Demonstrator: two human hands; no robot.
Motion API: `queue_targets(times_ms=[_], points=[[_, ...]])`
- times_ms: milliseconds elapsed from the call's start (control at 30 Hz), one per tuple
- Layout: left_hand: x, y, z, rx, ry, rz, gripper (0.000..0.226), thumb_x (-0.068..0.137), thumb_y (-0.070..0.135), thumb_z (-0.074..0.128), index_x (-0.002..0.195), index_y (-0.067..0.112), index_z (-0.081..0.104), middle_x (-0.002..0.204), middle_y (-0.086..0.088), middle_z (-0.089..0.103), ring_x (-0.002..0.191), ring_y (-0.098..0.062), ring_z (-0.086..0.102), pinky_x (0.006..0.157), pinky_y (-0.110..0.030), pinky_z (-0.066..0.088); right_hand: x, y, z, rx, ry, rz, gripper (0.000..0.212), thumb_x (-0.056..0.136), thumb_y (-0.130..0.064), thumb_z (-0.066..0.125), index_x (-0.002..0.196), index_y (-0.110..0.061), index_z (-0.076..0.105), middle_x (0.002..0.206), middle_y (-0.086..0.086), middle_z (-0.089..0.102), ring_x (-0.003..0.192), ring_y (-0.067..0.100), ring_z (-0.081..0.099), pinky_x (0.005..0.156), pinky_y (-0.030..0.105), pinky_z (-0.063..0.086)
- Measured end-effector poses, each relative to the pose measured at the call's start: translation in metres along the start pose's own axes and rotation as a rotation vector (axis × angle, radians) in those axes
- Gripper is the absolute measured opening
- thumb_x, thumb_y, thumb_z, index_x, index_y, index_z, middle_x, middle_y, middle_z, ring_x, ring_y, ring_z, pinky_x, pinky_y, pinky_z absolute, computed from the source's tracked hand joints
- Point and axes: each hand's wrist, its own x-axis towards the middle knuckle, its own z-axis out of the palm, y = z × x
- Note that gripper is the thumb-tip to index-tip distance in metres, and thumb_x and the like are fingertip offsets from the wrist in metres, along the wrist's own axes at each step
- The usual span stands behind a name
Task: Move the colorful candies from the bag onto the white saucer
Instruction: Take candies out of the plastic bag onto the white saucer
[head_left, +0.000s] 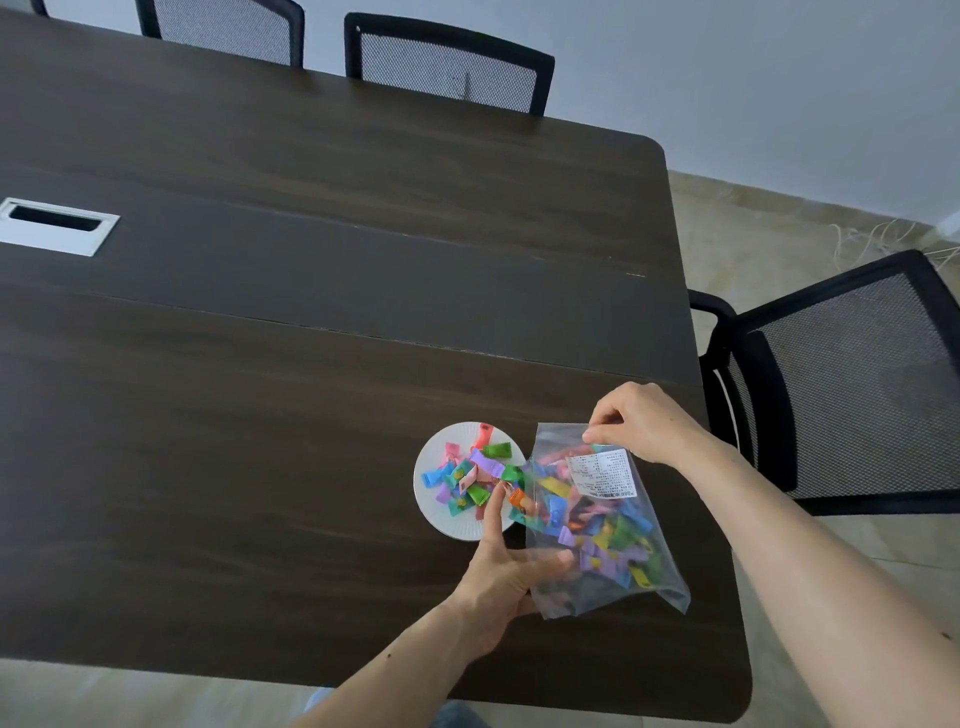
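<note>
A clear plastic bag (597, 525) with a white label holds many colorful wrapped candies. It lies tilted on the dark table with its open left side at the white saucer (434, 506). A pile of colorful candies (470, 475) lies on the saucer. My right hand (641, 423) pinches the bag's top edge and lifts it. My left hand (506, 569) grips the bag's lower left edge with the thumb, while its index finger stretches over the saucer's right rim among the candies.
The dark wooden table (311, 338) stretches away, with a white cable port (54, 224) at the far left. A black mesh chair (852, 379) stands close on the right, past the table edge. Two more chairs (447, 65) stand at the far side.
</note>
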Motion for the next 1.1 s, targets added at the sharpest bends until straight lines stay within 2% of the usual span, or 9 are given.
queue_targets(times_ms=[100,200,300,567,767,867,967,1033,1100], points=[[-0.002,-0.004,-0.001,-0.01,0.0,-0.011,0.127,0.067,0.012,0.089,0.151,0.048,0.001,0.125,-0.013,0.07,0.109,-0.033,0.072,0.098,-0.059,0.052,0.001,0.003,-0.001,0.008,0.002,0.006,0.016,0.086,-0.027,0.072,0.087,-0.012,0.077,0.087,0.002,0.073,0.075,0.009,0.064,0.056,0.017,0.041],[-0.005,-0.01,-0.001,-0.008,-0.002,0.001,0.127,0.056,0.021,0.093,0.151,0.037,0.011,0.115,-0.014,0.076,0.105,-0.033,0.073,0.101,-0.059,0.05,0.001,0.007,-0.001,0.009,0.0,0.013,0.016,0.086,-0.028,0.072,0.086,-0.013,0.077,0.087,0.001,0.073,0.076,0.009,0.064,0.056,0.017,0.04],[-0.007,-0.012,0.0,0.002,0.027,-0.015,0.124,0.052,0.023,0.094,0.15,0.028,0.018,0.119,-0.014,0.073,0.105,-0.033,0.073,0.099,-0.056,0.053,-0.001,0.013,0.0,0.023,-0.002,0.022,0.017,0.086,-0.028,0.072,0.088,-0.013,0.077,0.088,0.001,0.073,0.078,0.01,0.065,0.057,0.019,0.042],[-0.009,-0.014,0.008,0.134,0.08,-0.035,0.096,0.073,0.017,0.085,0.147,0.019,0.024,0.12,-0.01,0.071,0.111,-0.028,0.07,0.1,-0.052,0.053,-0.006,0.031,0.007,0.096,0.001,0.044,0.014,0.085,-0.029,0.073,0.088,-0.016,0.077,0.09,-0.001,0.074,0.081,0.009,0.065,0.062,0.019,0.047],[-0.017,-0.013,0.025,0.384,0.098,0.038,0.063,0.093,0.013,0.063,0.145,0.016,0.028,0.112,0.003,0.074,0.115,-0.018,0.067,0.098,-0.039,0.056,-0.011,0.054,0.009,0.178,-0.006,0.093,0.013,0.079,-0.032,0.077,0.081,-0.02,0.08,0.083,-0.007,0.076,0.082,0.01,0.07,0.076,0.038,0.058],[-0.02,-0.011,0.035,0.414,0.075,0.062,0.056,0.095,0.01,0.059,0.142,0.014,0.03,0.108,0.007,0.072,0.114,-0.017,0.067,0.089,-0.031,0.059,-0.015,0.062,0.008,0.195,0.002,0.105,0.012,0.079,-0.031,0.078,0.081,-0.019,0.081,0.082,-0.007,0.076,0.081,0.009,0.069,0.074,0.037,0.058],[-0.021,-0.012,0.041,0.459,0.087,0.087,0.045,0.096,0.008,0.056,0.135,0.016,0.035,0.116,0.005,0.069,0.115,-0.016,0.066,0.081,-0.024,0.059,-0.019,0.068,0.006,0.253,0.012,0.103,0.008,0.079,-0.026,0.079,0.081,-0.018,0.082,0.079,-0.008,0.075,0.082,0.011,0.07,0.071,0.031,0.055],[-0.02,-0.014,0.043,0.515,0.11,0.12,0.035,0.098,0.011,0.054,0.129,0.021,0.04,0.124,0.001,0.068,0.113,-0.014,0.066,0.08,-0.024,0.06,-0.022,0.072,0.007,0.286,0.026,0.106,0.004,0.078,-0.022,0.08,0.08,-0.02,0.082,0.078,-0.009,0.075,0.082,0.012,0.07,0.071,0.029,0.053],[-0.023,-0.014,0.046,0.596,0.131,0.15,0.028,0.1,0.012,0.049,0.124,0.025,0.041,0.128,-0.001,0.067,0.111,-0.014,0.067,0.085,-0.028,0.061,-0.024,0.078,0.01,0.335,0.056,0.126,0.005,0.075,-0.021,0.082,0.08,-0.022,0.082,0.081,-0.006,0.077,0.085,0.012,0.07,0.077,0.032,0.055]])
